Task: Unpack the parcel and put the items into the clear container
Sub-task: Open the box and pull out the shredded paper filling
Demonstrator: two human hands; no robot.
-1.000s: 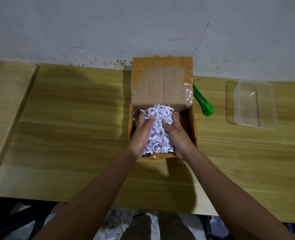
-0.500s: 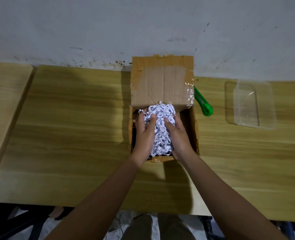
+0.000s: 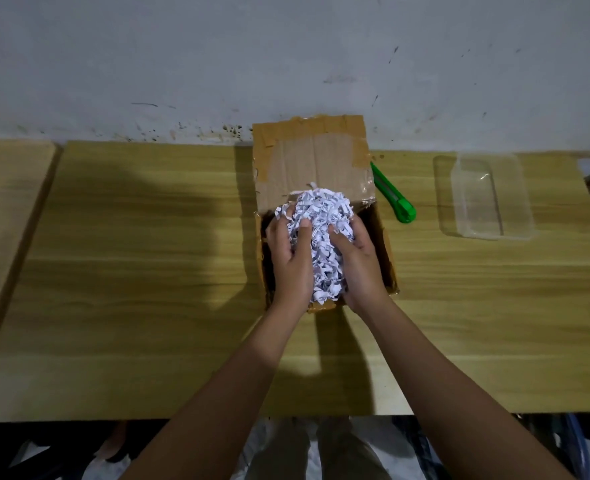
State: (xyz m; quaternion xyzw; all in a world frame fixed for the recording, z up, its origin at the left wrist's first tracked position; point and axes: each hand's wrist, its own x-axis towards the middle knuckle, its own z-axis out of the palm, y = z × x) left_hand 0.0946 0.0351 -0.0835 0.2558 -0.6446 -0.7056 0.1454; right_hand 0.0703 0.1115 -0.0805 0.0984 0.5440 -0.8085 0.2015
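Note:
An open cardboard parcel (image 3: 387,258) sits at the middle of the wooden table, its taped flap (image 3: 312,161) standing up at the back. A wad of white shredded paper (image 3: 321,233) is held above the box opening. My left hand (image 3: 291,258) grips the wad's left side and my right hand (image 3: 359,261) grips its right side. The box interior is dark and mostly hidden by my hands and the paper. The clear container (image 3: 484,195) stands empty to the right.
A green utility knife (image 3: 395,195) lies on the table between the parcel and the clear container. A white wall runs behind the table. A second wooden surface (image 3: 6,216) adjoins at the left. The table's front edge (image 3: 148,415) is near my body.
Both hands have lifted the wad of shredded paper up out of the box; it now sits higher and is more bunched together between my palms.

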